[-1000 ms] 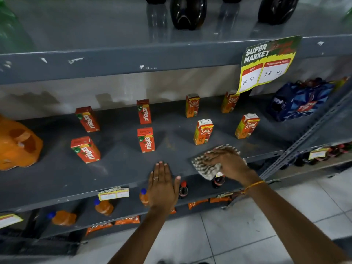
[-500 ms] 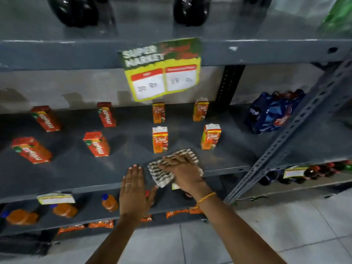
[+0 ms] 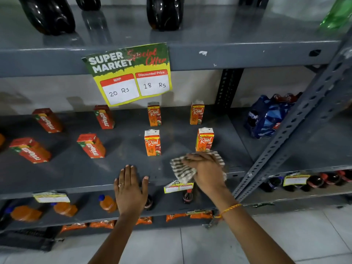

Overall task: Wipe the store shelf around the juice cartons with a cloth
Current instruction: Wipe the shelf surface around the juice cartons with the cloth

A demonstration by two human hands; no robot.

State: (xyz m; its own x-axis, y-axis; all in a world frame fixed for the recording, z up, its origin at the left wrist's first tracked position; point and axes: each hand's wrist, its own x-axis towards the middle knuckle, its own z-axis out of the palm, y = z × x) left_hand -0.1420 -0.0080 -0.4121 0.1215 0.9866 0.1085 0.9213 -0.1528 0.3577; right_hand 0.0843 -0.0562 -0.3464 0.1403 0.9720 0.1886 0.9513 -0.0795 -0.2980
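Pressing a striped cloth [image 3: 182, 168] flat on the grey shelf [image 3: 133, 161] at lower centre-right, the right hand [image 3: 205, 172] worked just below a Real juice carton [image 3: 204, 140]; the left hand [image 3: 130, 187] lay open, empty. An upward stroke risked toppling that carton.

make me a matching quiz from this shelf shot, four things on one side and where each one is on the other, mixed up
Things:
1. cloth
2. left hand
3. price sign
4. blue pack

Places:
A. hanging from the upper shelf's edge
B. flat on the shelf's front edge, empty
C. under the right hand
D. far right of the shelf, at the back

Pairs: 1-C, 2-B, 3-A, 4-D
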